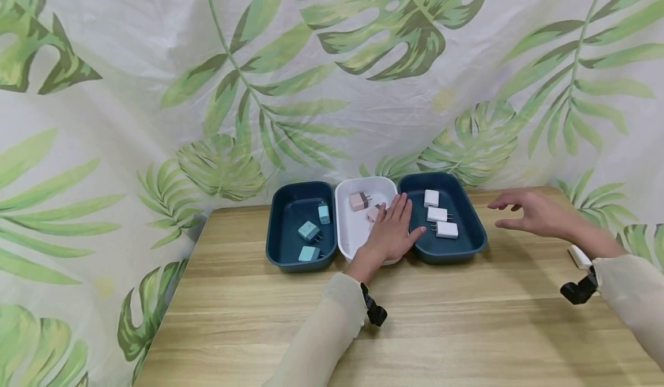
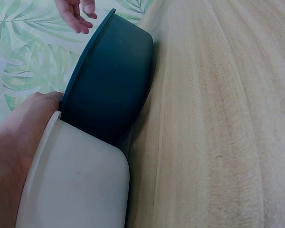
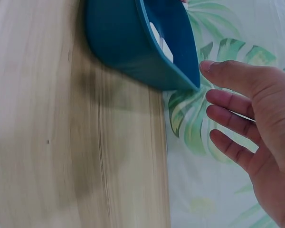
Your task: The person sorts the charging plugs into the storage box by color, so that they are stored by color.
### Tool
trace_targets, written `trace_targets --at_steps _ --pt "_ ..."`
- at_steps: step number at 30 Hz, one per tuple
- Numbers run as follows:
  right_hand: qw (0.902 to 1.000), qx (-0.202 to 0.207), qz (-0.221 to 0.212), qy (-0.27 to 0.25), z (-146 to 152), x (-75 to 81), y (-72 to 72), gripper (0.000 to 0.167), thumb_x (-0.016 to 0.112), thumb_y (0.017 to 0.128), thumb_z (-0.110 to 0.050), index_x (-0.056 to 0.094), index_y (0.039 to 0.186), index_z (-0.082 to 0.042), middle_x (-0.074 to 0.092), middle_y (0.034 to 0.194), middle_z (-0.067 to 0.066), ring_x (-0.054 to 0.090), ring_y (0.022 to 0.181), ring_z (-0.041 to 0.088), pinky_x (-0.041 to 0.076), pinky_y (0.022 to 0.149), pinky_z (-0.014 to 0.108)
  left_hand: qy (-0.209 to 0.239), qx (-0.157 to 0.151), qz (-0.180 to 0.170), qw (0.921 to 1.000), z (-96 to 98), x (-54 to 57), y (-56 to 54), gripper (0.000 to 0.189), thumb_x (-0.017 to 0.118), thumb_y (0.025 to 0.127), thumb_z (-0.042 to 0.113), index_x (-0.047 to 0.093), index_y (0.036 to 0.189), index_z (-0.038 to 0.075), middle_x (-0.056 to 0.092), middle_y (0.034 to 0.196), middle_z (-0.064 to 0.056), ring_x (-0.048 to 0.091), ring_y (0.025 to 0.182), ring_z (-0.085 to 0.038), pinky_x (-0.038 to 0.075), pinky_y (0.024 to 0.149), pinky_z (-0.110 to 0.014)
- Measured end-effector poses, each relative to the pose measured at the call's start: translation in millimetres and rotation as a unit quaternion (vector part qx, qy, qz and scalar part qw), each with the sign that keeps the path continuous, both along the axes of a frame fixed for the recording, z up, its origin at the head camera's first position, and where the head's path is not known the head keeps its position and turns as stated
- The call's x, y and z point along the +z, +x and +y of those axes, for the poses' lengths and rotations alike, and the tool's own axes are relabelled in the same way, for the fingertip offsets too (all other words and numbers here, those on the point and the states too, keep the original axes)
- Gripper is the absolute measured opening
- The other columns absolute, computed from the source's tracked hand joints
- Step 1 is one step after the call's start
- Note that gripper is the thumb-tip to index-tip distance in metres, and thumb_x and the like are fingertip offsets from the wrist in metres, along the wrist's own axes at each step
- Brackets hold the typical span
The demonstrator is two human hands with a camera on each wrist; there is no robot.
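Observation:
My left hand (image 1: 390, 236) lies over the right side of the white tray (image 1: 349, 231), fingers straight and thumb reaching across the rim of the right dark blue tray (image 1: 469, 238). Inside the white tray is a pink plug charger (image 1: 358, 201); another pink charger (image 1: 372, 214) is partly hidden by my fingers. White plug chargers (image 1: 446, 230) lie in the right blue tray. My right hand (image 1: 542, 215) hovers to the right of that tray, fingers loosely bent, holding nothing. In the right wrist view a gap separates its fingertips from the blue tray (image 3: 121, 45).
Left of the white tray stands another dark blue tray (image 1: 282, 225) with teal plug chargers (image 1: 309, 231). A white object (image 1: 579, 257), partly hidden by the right wrist, rests on the wooden table (image 1: 446, 329). A leaf-print cloth (image 1: 129, 116) hangs behind the table.

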State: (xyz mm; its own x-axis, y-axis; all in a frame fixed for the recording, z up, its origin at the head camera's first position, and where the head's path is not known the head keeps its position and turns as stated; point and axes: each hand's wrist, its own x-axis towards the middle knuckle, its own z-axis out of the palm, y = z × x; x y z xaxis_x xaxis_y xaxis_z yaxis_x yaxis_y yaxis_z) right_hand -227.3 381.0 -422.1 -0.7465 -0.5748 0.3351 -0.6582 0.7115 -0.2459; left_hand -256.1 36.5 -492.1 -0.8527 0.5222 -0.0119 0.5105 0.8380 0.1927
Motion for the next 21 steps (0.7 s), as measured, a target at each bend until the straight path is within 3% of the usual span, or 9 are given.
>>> trace_targets --at_steps 4,11,21 --pt "0.9999 -0.010 0.010 0.007 9.8 -1.0 3.5 0.036 0.096 0.071 -0.008 0.082 0.105 -0.010 0.078 0.101 0.001 0.073 0.087 0.021 0.059 0.066 0.032 -0.001 0.001 -0.003 1.0000 0.5 -0.8 -0.8 0.082 0.029 0.111 0.064 0.009 0.172 0.012 -0.003 0.180 -0.003 -0.008 0.165 -0.018 0.002 0.133 -0.045" --pt "1.0000 -0.004 0.004 0.005 26.1 -2.4 9.7 0.041 0.097 0.068 -0.001 0.081 0.105 -0.009 0.077 0.101 0.001 0.070 0.083 0.009 0.062 0.065 0.031 -0.004 0.004 -0.003 1.0000 0.5 -0.7 -1.7 0.082 0.030 0.111 0.063 0.008 0.172 0.013 -0.004 0.180 -0.002 -0.008 0.165 -0.018 0.001 0.133 -0.044" --pt "0.9988 -0.041 -0.017 0.022 43.0 1.4 23.8 0.046 0.098 0.067 -0.005 0.080 0.109 -0.010 0.075 0.102 -0.003 0.069 0.089 0.013 0.059 0.069 0.030 -0.002 0.005 -0.007 1.0000 0.9 -3.1 -1.9 0.082 0.029 0.111 0.064 0.008 0.172 0.013 -0.004 0.179 -0.002 -0.010 0.164 -0.016 0.000 0.133 -0.043"
